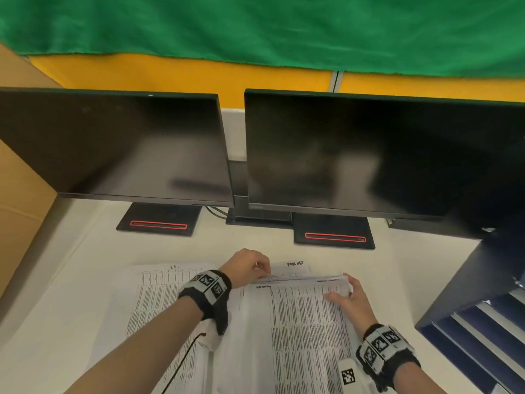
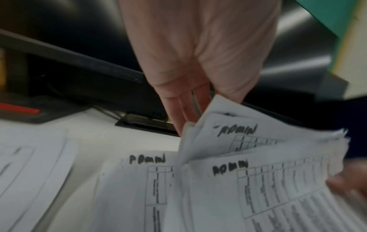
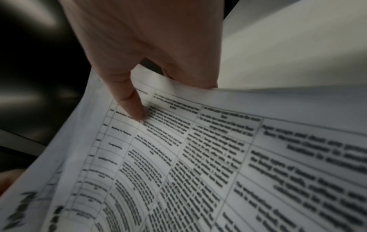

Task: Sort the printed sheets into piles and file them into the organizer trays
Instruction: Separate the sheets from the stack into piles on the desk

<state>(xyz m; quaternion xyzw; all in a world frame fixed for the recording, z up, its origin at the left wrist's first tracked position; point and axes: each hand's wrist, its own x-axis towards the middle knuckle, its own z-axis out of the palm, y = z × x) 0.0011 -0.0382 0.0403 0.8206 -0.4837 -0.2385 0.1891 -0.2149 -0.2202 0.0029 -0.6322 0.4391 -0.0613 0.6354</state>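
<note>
A stack of printed table sheets (image 1: 301, 322) headed "ADMIN" (image 2: 258, 180) is lifted off the white desk in front of me. My left hand (image 1: 260, 270) pinches its far left corner and fans the top sheets apart (image 2: 190, 122). My right hand (image 1: 341, 294) grips the stack's far right edge, thumb (image 3: 135, 109) on the top sheet (image 3: 218, 157) and fingers underneath. A second pile of sheets (image 1: 159, 294) lies flat to the left. Another "ADMIN" sheet (image 2: 139, 180) rests on the desk under the stack. The dark blue organizer trays (image 1: 483, 322) stand at the right.
Two dark monitors (image 1: 113, 143) (image 1: 369, 155) on black stands (image 1: 159, 220) close off the back of the desk. A sheet with a handwritten heading (image 1: 292, 268) lies just beyond the stack. A cardboard panel (image 1: 20, 194) borders the left side.
</note>
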